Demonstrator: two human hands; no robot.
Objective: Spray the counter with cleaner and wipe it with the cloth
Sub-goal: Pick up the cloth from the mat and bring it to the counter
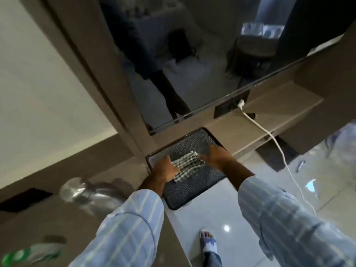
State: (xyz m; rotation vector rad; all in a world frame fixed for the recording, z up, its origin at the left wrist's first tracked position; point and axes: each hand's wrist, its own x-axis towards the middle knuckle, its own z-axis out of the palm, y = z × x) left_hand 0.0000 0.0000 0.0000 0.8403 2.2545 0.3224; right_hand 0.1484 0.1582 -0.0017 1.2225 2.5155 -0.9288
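A green-and-white checked cloth (187,166) lies spread on a dark textured tray (190,191) at the counter's end. My left hand (165,169) grips the cloth's left edge and my right hand (215,157) grips its right edge, so the cloth is stretched between them. The brown counter (57,224) runs off to the lower left. On it lies a blurred clear bottle (84,193), and a blurred green-and-white object (32,253) sits near the bottom left corner. I cannot tell which of these is the cleaner.
A large glossy black screen (192,64) stands behind the tray. Below it, a white plug (240,104) sits in a dark socket panel, and its cable (283,157) trails down over a shelf to the tiled floor. My sandalled foot (208,241) stands on the tiles.
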